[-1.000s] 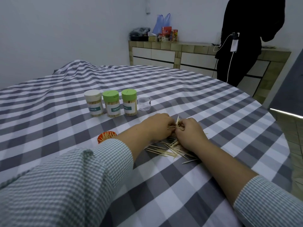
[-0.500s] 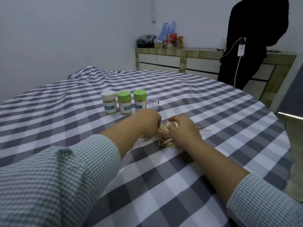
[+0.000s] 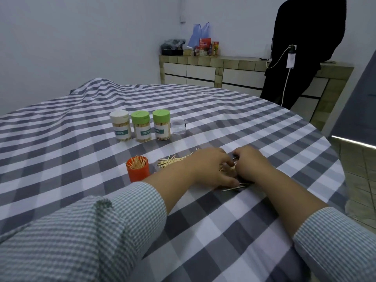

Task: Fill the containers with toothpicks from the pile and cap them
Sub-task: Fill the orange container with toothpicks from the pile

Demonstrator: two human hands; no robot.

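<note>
Toothpick pile [image 3: 227,169], mid-table, right of orange container [image 3: 137,169]: I am gathering it, left hand [image 3: 211,166] and right hand [image 3: 251,163] curling round sticks. Next: lifting bundle aligned into container.

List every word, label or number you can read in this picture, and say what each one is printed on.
"TOOTH…", cut off at the label's edge: middle green-capped container.
"…PICK", partly legible: white-capped container.
Label turned away, letters unclear: right green-capped container.
Print too small and blurred: red packages on the counter.
</note>
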